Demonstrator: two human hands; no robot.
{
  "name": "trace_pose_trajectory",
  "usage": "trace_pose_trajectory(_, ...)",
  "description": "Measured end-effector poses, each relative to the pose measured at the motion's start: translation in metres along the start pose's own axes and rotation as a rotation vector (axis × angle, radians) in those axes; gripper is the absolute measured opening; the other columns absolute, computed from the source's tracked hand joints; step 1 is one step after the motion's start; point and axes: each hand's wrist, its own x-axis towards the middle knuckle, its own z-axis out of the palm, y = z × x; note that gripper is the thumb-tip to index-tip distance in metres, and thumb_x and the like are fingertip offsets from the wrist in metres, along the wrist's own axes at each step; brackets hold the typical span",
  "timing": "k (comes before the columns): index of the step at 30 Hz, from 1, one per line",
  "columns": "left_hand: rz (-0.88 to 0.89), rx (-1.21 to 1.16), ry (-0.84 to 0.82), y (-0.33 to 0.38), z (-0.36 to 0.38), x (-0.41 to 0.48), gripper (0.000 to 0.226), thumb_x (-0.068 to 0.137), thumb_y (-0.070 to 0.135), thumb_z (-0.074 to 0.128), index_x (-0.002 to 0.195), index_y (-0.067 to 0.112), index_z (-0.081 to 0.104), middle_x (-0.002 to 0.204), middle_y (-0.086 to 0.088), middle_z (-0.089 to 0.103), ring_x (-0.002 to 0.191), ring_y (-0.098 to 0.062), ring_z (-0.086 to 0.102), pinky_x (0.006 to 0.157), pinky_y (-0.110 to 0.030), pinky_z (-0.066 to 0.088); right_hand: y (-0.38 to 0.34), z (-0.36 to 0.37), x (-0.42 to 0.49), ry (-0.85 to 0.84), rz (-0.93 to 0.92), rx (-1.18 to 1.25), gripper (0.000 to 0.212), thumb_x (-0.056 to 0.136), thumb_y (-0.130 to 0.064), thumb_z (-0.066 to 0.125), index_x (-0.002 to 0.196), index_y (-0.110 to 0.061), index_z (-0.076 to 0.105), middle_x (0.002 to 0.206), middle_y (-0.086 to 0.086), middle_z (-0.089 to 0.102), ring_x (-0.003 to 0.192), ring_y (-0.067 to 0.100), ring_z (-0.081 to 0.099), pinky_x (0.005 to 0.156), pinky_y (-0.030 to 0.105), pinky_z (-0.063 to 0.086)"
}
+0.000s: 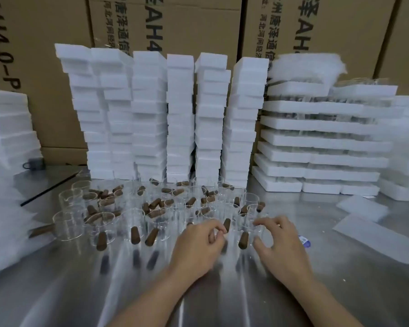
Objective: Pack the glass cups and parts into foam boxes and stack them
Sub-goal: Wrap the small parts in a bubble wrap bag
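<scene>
Several clear glass cups (104,223) with brown wooden handles (151,237) stand crowded on the steel table (80,291). My left hand (198,239) has its fingers curled around the rim of a clear cup at the front of the group, beside a brown handle (226,224). My right hand (279,239) curls over another clear cup (257,232) whose brown handle (243,240) points toward me. Tall stacks of white foam boxes (180,119) rise behind the cups.
Wide foam trays (316,147) holding glassware are stacked at the back right. Loose foam sheets (373,237) lie on the table at the right. More foam (7,138) piles up at the left. Cardboard cartons (165,27) form the back wall. A black rod (47,190) lies at the left.
</scene>
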Motion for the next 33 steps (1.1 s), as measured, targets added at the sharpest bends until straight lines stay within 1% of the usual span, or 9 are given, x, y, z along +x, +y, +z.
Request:
trace_pose_trajectory(4,0.019,0.014,-0.002,0.005,0.001,-0.004,0.014,0.1,0.03,0.061,0.1,0.037,0.073,0.051,0.008,0.051,0.049,-0.012,0.048,0.052,-0.018,0.03,-0.004,-0.001,-0.002,-0.008,-0.034,0.103,0.025,0.086,-0.031,0.085,0.1,-0.042,0.067,0.116,-0.016,0.05,0.116,0.01,0.045,0.094,0.031,0.04)
trace_pose_trajectory(9,-0.01,-0.13,0.06,0.01,0.003,-0.008,0.01,0.1,0.039,0.061,0.1,0.039,0.071,0.061,0.011,0.059,0.055,-0.01,0.053,0.056,-0.024,0.042,-0.014,-0.007,-0.004,0.014,-0.053,0.273,0.024,0.09,-0.023,0.084,0.09,-0.037,0.065,0.128,-0.013,0.049,0.123,0.006,0.055,0.101,0.031,0.046)
trace_pose_trajectory(13,-0.036,-0.448,0.105,0.026,0.001,-0.007,0.023,0.101,0.054,0.056,0.099,0.038,0.072,0.082,0.006,0.071,0.061,-0.015,0.068,0.055,-0.024,0.05,-0.048,-0.016,0.004,0.234,-0.23,0.365,0.011,0.092,-0.035,0.075,0.096,-0.041,0.067,0.143,-0.013,0.047,0.126,-0.004,0.053,0.097,0.005,0.04)
trace_pose_trajectory(16,-0.082,-0.609,0.156,0.034,-0.004,-0.005,0.034,0.106,0.048,0.055,0.092,0.024,0.074,0.079,0.003,0.069,0.058,-0.018,0.068,0.051,-0.018,0.044,-0.068,-0.015,0.021,0.229,-0.325,0.34,0.016,0.094,-0.017,0.077,0.103,-0.029,0.07,0.15,-0.012,0.046,0.123,-0.012,0.052,0.096,0.001,0.037)
trace_pose_trajectory(20,-0.196,-0.811,0.198,0.038,-0.009,-0.004,0.034,0.106,0.042,0.054,0.099,0.021,0.08,0.084,0.001,0.072,0.062,-0.014,0.064,0.05,-0.02,0.043,-0.084,0.002,0.021,0.316,-0.255,0.487,0.056,0.09,-0.01,0.083,0.132,-0.038,0.06,0.149,-0.013,0.047,0.134,0.005,0.053,0.1,0.014,0.046)
trace_pose_trajectory(22,-0.257,-0.916,0.208,0.04,-0.007,-0.005,0.032,0.109,0.037,0.053,0.105,0.022,0.081,0.088,-0.001,0.073,0.062,-0.01,0.06,0.052,-0.018,0.043,-0.09,0.014,0.011,0.355,-0.132,0.619,0.071,0.087,-0.013,0.084,0.14,-0.046,0.05,0.141,-0.02,0.048,0.124,0.012,0.06,0.093,0.021,0.052)
trace_pose_trajectory(25,-0.356,-1.072,0.21,0.043,-0.004,-0.006,0.03,0.112,0.031,0.052,0.115,0.015,0.078,0.093,-0.002,0.073,0.063,-0.009,0.056,0.055,-0.019,0.042,-0.089,0.023,0.004,0.293,-0.006,0.771,0.053,0.089,-0.023,0.082,0.127,-0.05,0.058,0.119,-0.019,0.064,0.109,0.011,0.067,0.082,0.017,0.054)
trace_pose_trajectory(28,-0.41,-1.235,0.218,0.046,-0.004,-0.004,0.031,0.111,0.028,0.054,0.118,0.011,0.078,0.092,-0.003,0.072,0.061,-0.009,0.055,0.053,-0.02,0.042,-0.087,0.02,0.001,0.159,-0.015,0.842,0.035,0.096,-0.024,0.076,0.116,-0.051,0.068,0.102,-0.011,0.073,0.098,0.014,0.072,0.077,0.024,0.058)
trace_pose_trajectory(33,-0.399,-1.27,0.22,0.048,-0.01,-0.001,0.031,0.112,0.029,0.053,0.111,0.014,0.081,0.093,-0.003,0.071,0.063,-0.009,0.054,0.054,-0.02,0.042,-0.094,0.017,0.0,0.088,-0.039,0.828,0.035,0.1,-0.024,0.072,0.119,-0.054,0.072,0.108,-0.011,0.074,0.094,0.018,0.073,0.077,0.032,0.06)
